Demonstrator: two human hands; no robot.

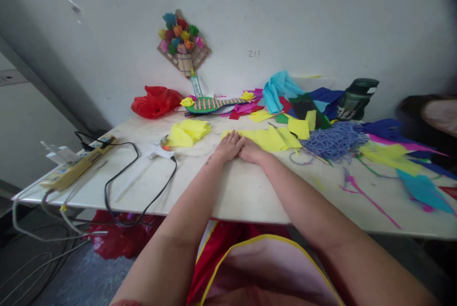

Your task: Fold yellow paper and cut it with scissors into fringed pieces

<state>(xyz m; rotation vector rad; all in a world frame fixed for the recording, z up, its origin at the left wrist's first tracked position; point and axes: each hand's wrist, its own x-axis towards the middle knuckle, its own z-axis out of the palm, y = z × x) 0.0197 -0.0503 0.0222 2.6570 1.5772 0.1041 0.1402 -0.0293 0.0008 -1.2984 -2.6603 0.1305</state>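
Both hands rest together on the white table [246, 196], near the middle of its front half; the left hand [227, 148] lies palm down, its fingers loosely extended away from the body and released; the right hand [252, 151] lies flat against it, angled inward, its fingers meeting the left ones and partly hidden there, with nothing seen in its grasp; the yellow paper strip [262, 139] lies just beyond and to the right of the hands, its near edge by the fingertips, though I cannot tell whether they touch it; to the left is a folded pile of yellow paper [190, 133], and nearer the front a white glue gun [159, 152] with a black cord; a yellow power strip [79, 163] sits at the table's left end; right of the strip is a tangle of bluish-purple string [333, 142], with a dark bottle [358, 99] behind it; along the wall are a red bag [156, 102], a green decoration [214, 103] with yellow paper flowers, and crumpled light blue paper [281, 89]; a bunch of colourful flowers [181, 37] hangs on the wall above.
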